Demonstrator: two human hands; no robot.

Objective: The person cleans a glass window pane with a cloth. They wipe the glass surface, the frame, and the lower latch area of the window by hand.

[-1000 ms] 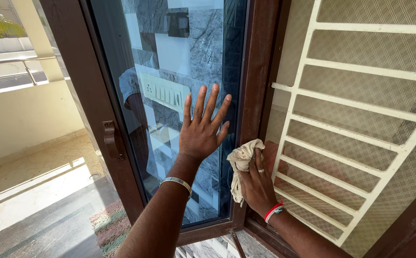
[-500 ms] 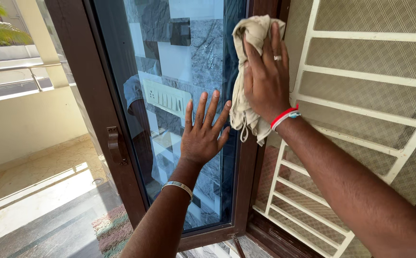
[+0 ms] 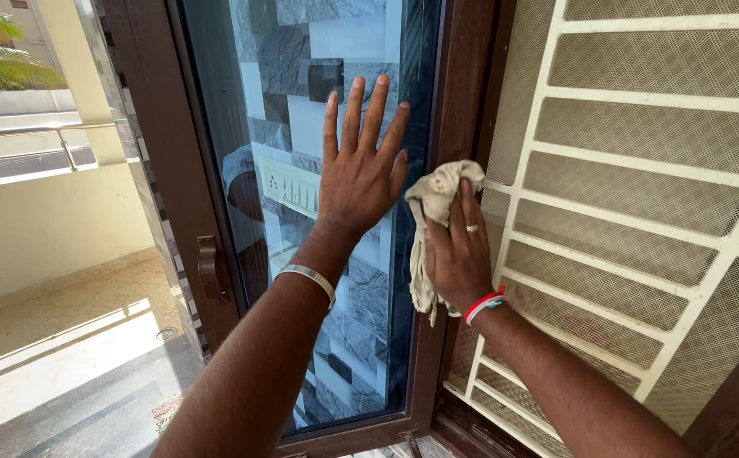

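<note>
We see the cloth (image 3: 434, 222), a crumpled off-white rag with a frayed end hanging down, pressed against the brown frame (image 3: 461, 102) of the open window by the right hand (image 3: 457, 254), whose fingers lie flat over it and pin it there. Half a second ago that hand and cloth were high up the frame; now they sit lower, about mid-height. The left hand (image 3: 359, 174) holds nothing, fingers spread wide and palm flat on the glass pane (image 3: 251, 127), and it has slid higher than before. The glass is smooth and dark, mirroring grey and white stone tiles. Just right of the frame stands a cream metal grille (image 3: 641, 212) backed by fine mesh. A brown handle (image 3: 209, 267) sits on the far frame. The cloth's underside is hidden by the fingers.
</note>
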